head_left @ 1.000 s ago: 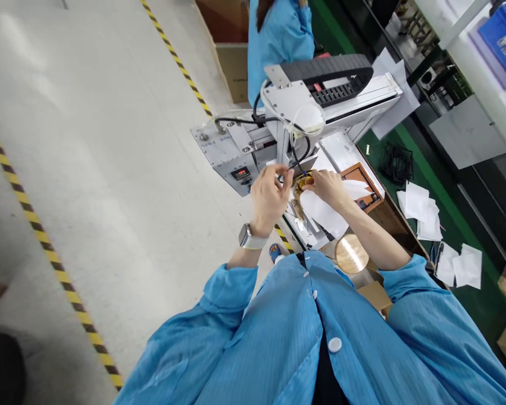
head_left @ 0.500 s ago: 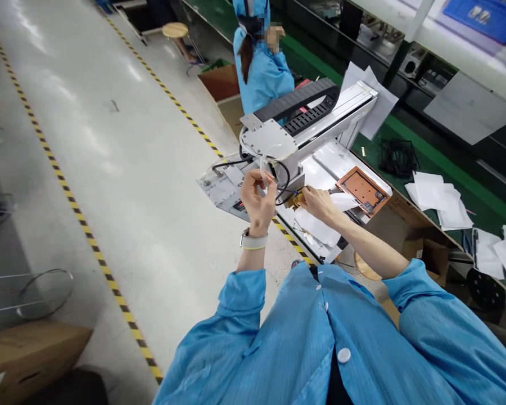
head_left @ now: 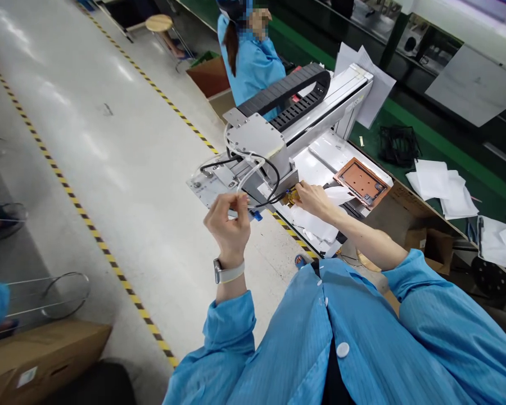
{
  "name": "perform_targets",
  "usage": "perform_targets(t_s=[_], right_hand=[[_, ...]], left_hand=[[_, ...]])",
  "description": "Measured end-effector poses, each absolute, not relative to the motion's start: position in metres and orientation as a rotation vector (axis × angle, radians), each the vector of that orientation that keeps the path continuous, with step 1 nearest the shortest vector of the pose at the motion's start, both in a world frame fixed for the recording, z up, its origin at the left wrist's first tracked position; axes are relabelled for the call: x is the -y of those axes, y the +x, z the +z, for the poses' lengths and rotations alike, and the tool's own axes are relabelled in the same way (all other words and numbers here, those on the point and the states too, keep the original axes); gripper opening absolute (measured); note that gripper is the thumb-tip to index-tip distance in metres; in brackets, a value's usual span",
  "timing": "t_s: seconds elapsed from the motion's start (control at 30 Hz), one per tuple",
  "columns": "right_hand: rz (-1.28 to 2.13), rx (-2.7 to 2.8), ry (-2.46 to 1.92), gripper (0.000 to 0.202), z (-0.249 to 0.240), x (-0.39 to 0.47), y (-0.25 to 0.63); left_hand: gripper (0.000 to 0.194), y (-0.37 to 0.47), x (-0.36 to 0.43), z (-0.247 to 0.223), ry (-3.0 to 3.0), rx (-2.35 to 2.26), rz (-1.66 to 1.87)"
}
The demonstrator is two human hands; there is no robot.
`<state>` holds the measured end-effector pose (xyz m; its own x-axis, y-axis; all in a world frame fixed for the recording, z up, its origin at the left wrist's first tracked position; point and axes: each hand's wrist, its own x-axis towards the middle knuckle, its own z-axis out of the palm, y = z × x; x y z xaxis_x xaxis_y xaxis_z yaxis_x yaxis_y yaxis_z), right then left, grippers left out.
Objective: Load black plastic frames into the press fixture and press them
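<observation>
Our left hand was pinched tight, we think on the white tube, maybe to keep it out of the way. Our right hand held the yellow part with closed fingers, just beside the machine, perhaps to keep it steady. The brown tray lay near, likely for easy reach.

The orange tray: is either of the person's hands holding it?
No: the orange tray lies apart from the right hand, and the left hand is farther off.
</observation>
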<state>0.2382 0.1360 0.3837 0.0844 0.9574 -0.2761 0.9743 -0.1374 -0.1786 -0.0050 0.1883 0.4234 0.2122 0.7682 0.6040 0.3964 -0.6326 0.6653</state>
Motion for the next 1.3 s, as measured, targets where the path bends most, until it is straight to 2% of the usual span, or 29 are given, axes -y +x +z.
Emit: perform_targets(t_s=[0.23, 0.43, 0.5, 0.63, 0.8, 0.9, 1.03, 1.2, 1.3], right_hand=[[-0.528, -2.031, 2.25, 0.041, 0.387, -0.143, 0.241], [-0.614, -1.994, 2.434, 0.052, 0.387, -0.117, 0.259], [-0.736, -1.953, 2.585, 0.046, 0.381, -0.095, 0.276], [-1.089, -1.707, 2.689, 0.026, 0.35, -0.053, 0.31], [-1.419, -1.564, 2.655, 0.048, 0.287, -0.045, 0.297], [-1.55, -1.613, 2.662, 0.046, 0.261, -0.053, 0.269], [-1.488, -1.667, 2.765, 0.035, 0.258, -0.045, 0.248], [-1.218, -1.738, 2.911, 0.034, 0.294, -0.024, 0.246], [-0.976, -1.81, 2.94, 0.036, 0.323, -0.033, 0.245]], left_hand=[[0.037, -0.019, -0.175, 0.415, 2.181, -0.915, 1.059], [0.046, -0.018, -0.189, 0.408, 2.243, -1.053, 1.12], [0.043, -0.017, -0.198, 0.409, 2.253, -1.03, 1.116], [0.056, -0.021, -0.2, 0.398, 2.2, -1.108, 1.072], [0.05, -0.007, -0.17, 0.359, 2.125, -1.2, 0.632], [0.034, 0.015, -0.151, 0.34, 2.181, -1.045, 0.527], [0.014, 0.035, -0.14, 0.33, 2.233, -0.962, 0.508], [0.043, 0.04, -0.136, 0.32, 2.278, -0.868, 0.503], [0.033, 0.047, -0.138, 0.313, 2.283, -0.893, 0.542]])
